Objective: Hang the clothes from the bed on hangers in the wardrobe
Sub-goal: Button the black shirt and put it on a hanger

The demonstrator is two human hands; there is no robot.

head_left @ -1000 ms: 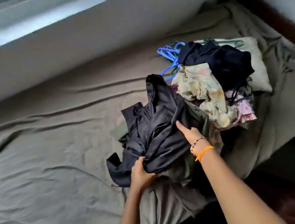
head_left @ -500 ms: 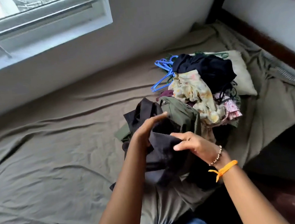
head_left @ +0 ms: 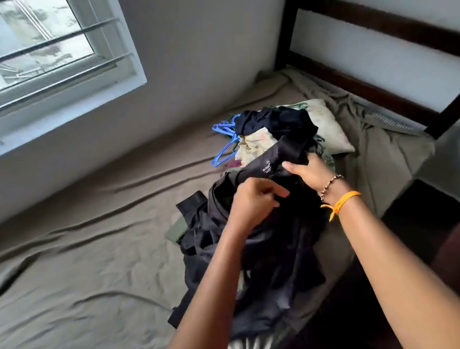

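— What's that dark thing lifted off the bed [head_left: 63, 279]?
— A black garment [head_left: 264, 256], shiny and crumpled, its top edge raised with a small white label showing; the rest hangs down onto the olive sheet.
— And the rest?
— A heap of clothes [head_left: 270, 132] behind it near the pillow: a navy piece on top, a pale floral one beneath. Blue hangers [head_left: 224, 143] lie just beside the heap, partly under it.

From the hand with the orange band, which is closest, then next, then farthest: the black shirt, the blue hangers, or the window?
1. Black shirt: held in the right hand itself.
2. Blue hangers: on the bed, beyond and left.
3. Window: in the far-left wall.
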